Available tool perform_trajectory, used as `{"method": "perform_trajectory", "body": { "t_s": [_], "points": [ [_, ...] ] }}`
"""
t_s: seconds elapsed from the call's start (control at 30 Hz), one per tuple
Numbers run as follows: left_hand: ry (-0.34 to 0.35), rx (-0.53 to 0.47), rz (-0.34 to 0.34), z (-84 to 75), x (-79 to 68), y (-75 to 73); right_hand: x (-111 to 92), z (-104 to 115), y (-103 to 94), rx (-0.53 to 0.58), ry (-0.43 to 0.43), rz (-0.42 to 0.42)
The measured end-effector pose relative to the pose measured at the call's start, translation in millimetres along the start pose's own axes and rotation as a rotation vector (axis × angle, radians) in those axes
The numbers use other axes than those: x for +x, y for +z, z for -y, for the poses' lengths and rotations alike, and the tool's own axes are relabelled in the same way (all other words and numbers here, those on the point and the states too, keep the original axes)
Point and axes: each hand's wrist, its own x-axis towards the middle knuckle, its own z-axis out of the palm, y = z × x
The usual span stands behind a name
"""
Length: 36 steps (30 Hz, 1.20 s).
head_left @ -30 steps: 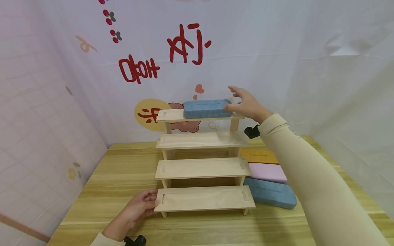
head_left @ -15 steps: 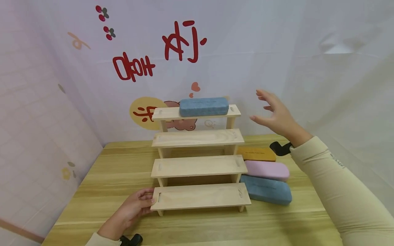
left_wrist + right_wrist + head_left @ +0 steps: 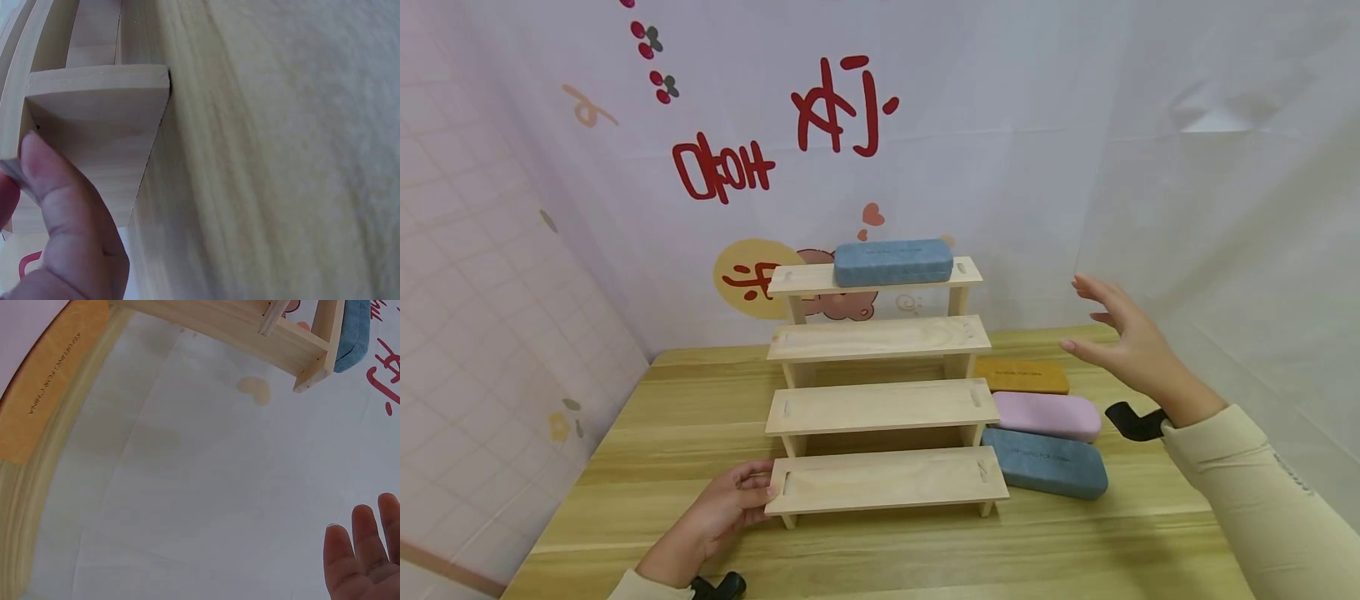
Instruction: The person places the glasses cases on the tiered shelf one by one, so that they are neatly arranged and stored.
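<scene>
A stepped wooden display rack [image 3: 887, 482] stands on the table. My left hand [image 3: 726, 508] pinches the left end of its lowest board; in the left wrist view the thumb [image 3: 59, 187] lies against the board's edge. A blue glasses case [image 3: 892, 263] lies lengthwise on the top step. My right hand [image 3: 1138, 350] hovers to the right of the rack with fingers parted and nothing in it. Below it, beside the rack, lie an orange case [image 3: 1026, 376], a pink case [image 3: 1048, 415] and a second blue case [image 3: 1048, 463], their left ends partly behind the rack.
A wood-grain table [image 3: 685, 433] carries everything. White printed cloth [image 3: 1000, 150] with red characters hangs behind it, and more cloth [image 3: 497, 250] hangs along the left side. Each wrist wears a black mount [image 3: 1138, 422].
My right hand has left the blue case on the top step and moved right and then down, fingers spread. My left hand keeps its hold on the rack. The head view has shifted slightly.
</scene>
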Motion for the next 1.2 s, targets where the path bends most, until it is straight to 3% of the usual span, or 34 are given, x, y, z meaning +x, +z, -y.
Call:
{"method": "perform_trajectory", "body": {
  "t_s": [0.37,1.2],
  "points": [
    [-0.007,-0.003,0.005,1.7,1.5,-0.9,-44.0,-21.0,-4.8,0.026,0.043,-0.031],
    [-0.030,0.020,-0.011,0.5,0.9,-0.4,-111.2,-69.3,15.1,-0.069,0.198,0.085]
  ]
}}
